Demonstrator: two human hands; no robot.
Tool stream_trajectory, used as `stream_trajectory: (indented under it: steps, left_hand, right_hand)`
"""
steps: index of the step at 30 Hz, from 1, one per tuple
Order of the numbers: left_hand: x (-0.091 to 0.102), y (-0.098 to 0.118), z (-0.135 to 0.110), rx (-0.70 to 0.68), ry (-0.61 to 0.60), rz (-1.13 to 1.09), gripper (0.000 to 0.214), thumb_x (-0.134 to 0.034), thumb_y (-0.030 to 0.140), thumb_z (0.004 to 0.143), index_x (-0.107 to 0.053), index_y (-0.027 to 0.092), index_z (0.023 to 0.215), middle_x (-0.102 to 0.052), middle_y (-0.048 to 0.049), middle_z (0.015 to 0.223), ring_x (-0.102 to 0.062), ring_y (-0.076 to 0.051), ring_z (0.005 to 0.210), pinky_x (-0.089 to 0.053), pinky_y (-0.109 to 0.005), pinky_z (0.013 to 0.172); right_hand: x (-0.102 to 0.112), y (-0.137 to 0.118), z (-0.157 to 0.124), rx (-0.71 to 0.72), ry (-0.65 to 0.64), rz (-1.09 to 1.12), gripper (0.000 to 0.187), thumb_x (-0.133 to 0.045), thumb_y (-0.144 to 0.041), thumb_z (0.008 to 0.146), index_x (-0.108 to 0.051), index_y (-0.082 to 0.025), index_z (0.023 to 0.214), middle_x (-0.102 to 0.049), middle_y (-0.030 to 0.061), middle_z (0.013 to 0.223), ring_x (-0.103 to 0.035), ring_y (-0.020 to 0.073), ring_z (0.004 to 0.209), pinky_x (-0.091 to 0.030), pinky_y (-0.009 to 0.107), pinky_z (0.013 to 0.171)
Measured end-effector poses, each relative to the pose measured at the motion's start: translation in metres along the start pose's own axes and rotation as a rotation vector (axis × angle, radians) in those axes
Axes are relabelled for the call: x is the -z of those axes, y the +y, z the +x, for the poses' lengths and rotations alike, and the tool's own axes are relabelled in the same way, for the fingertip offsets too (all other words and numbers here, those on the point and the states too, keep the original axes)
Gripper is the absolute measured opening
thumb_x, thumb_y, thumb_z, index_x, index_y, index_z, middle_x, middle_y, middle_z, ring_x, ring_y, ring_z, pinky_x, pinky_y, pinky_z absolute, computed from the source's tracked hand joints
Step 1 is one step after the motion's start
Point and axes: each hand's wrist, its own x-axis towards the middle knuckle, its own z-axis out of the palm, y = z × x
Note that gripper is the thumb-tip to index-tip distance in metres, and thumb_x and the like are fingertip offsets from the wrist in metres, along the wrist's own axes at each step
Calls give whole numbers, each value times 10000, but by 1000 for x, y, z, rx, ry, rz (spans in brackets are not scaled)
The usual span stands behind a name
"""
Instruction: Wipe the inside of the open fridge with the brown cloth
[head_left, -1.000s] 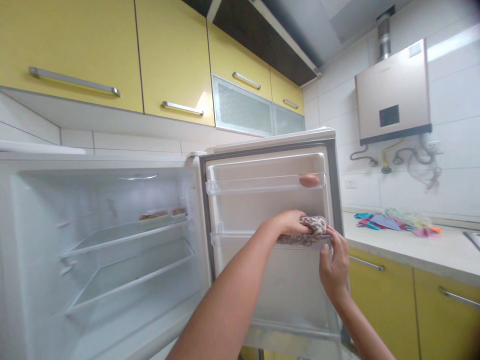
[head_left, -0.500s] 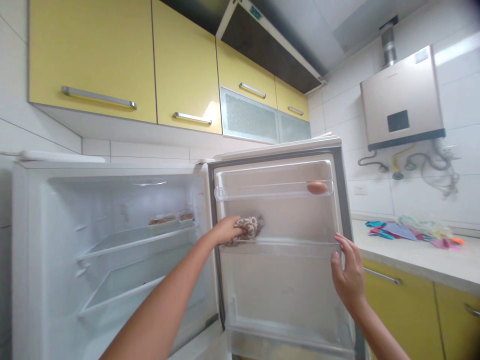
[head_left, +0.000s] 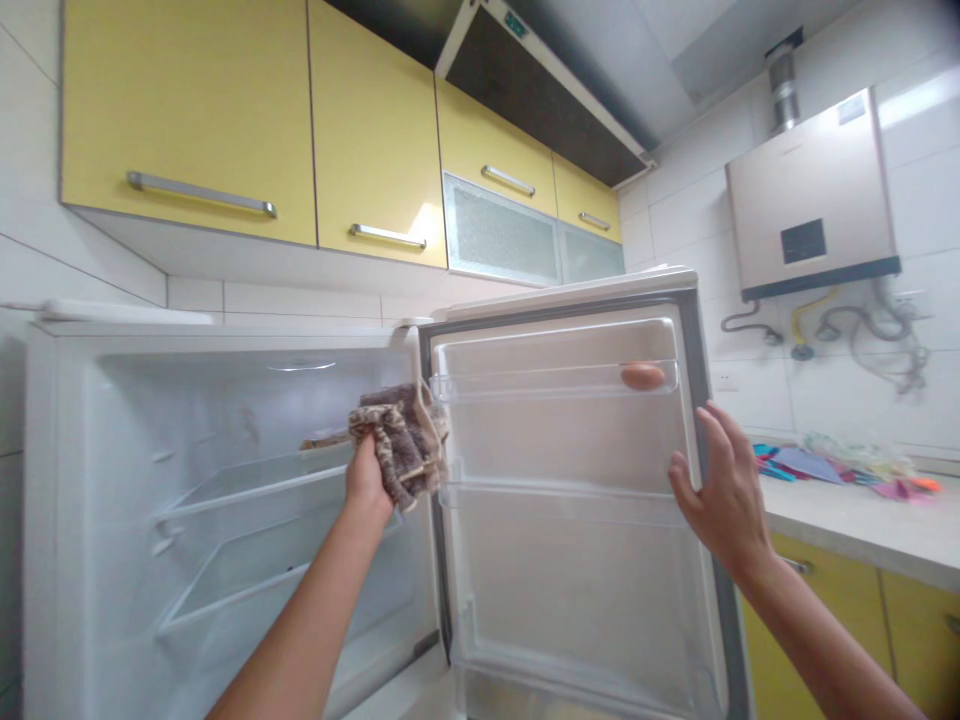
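Note:
My left hand point(head_left: 369, 482) grips a bunched brown-and-cream patterned cloth point(head_left: 405, 440), held in front of the hinge side of the open fridge point(head_left: 67, 520). The fridge door point(head_left: 562, 580) stands swung out to the right. At the door's outer edge is my right hand point(head_left: 724, 490), fingers spread and thumb apart, near or touching the grey seal; exact contact is unclear. A brown egg point(head_left: 642, 376) lies in the upper door shelf point(head_left: 525, 385). Below it runs a clear middle door shelf point(head_left: 562, 503). The cloth partly hides food packs point(head_left: 324, 440) inside the fridge.
Glass shelves point(head_left: 247, 480) cross the fridge interior. Yellow wall cabinets point(head_left: 187, 110) and a dark range hood point(head_left: 540, 90) hang above. On the right are a water heater point(head_left: 814, 200), pipes, and a counter point(head_left: 862, 525) with colourful cloths and plastic point(head_left: 847, 465).
My left hand has brought the cloth off the middle door shelf and leftward, towards the fridge interior. My right hand has shifted up and right; the door has swung slightly wider.

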Motion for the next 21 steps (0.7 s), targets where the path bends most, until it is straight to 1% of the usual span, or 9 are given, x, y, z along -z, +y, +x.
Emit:
stream_trajectory:
  steps: [1, 3, 5, 7, 9, 12, 15, 18, 21]
  left_hand:
    - [-2, 6, 0, -11, 26, -69, 386, -590, 566, 875, -693, 202, 957, -775, -16, 841, -732, -192, 792, -623, -375, 804]
    - [-7, 16, -1, -105, 37, -72, 437, -511, 605, 903, -702, 224, 1000, -781, -12, 950, -729, -195, 898, -603, -395, 893]
    - [-15, 19, -2, -214, 87, -41, 403, -547, 578, 879, -699, 226, 1006, -771, -6, 1008, -713, -188, 973, -566, -395, 974]
    - [-28, 12, -4, -319, 139, 0, 365, -574, 525, 857, -688, 216, 1015, -757, -9, 1025, -700, -186, 1006, -539, -399, 1015]
    - [-46, -2, -7, -427, 133, 81, 411, -558, 540, 858, -676, 208, 1069, -743, -36, 1059, -694, -209, 1035, -530, -428, 1023]
    - [-74, -30, -14, -704, 82, 385, 490, -608, 520, 845, -634, 216, 1229, -681, -101, 1270, -615, -265, 1237, -446, -458, 1127]
    - [-90, -50, -19, -994, 105, 746, 651, -666, 399, 825, -516, 184, 1420, -437, -192, 1560, -373, -325, 1479, -270, -506, 1243]
    - [-88, -57, -23, -1159, 104, 1019, 649, -597, 396, 889, -468, 159, 1479, -294, -238, 1636, -254, -386, 1532, -210, -606, 1241]
    - [-81, -54, -28, -1332, -55, 1278, 610, -579, 401, 910, -478, 239, 1489, -294, -184, 1660, -186, -399, 1557, -190, -638, 1235]
  right_hand:
    - [1, -2, 11, 22, 8, 13, 733, -551, -301, 925, -246, -240, 1589, -339, 168, 1615, -355, 367, 1483, -390, 604, 1163]
    - [1, -5, 32, 42, 15, 52, 720, -532, -305, 936, -239, -265, 1593, -285, 138, 1654, -314, 357, 1511, -367, 603, 1185]
    - [-2, -6, 49, 23, 9, 92, 678, -510, -325, 950, -275, -272, 1583, -271, 121, 1667, -299, 349, 1522, -347, 601, 1200]
    - [-8, -6, 61, -20, -9, 140, 638, -490, -359, 962, -312, -268, 1569, -322, 123, 1648, -334, 338, 1509, -351, 593, 1200]
    - [-15, -4, 67, -84, -27, 194, 626, -478, -401, 970, -326, -262, 1561, -409, 133, 1601, -409, 327, 1467, -384, 587, 1178]
    - [-24, -2, 69, -184, -37, 266, 603, -455, -463, 976, -362, -264, 1537, -493, 132, 1538, -498, 321, 1394, -431, 592, 1133]
    - [-26, -2, 69, -256, -46, 312, 579, -441, -518, 973, -415, -278, 1499, -502, 126, 1526, -524, 322, 1358, -476, 587, 1082]
    - [-27, -2, 71, -293, -47, 336, 598, -459, -549, 954, -438, -266, 1481, -511, 140, 1509, -536, 324, 1337, -522, 562, 1024]
    - [-25, -3, 74, -306, -52, 355, 603, -470, -557, 941, -465, -249, 1459, -533, 150, 1483, -544, 328, 1322, -544, 545, 987]
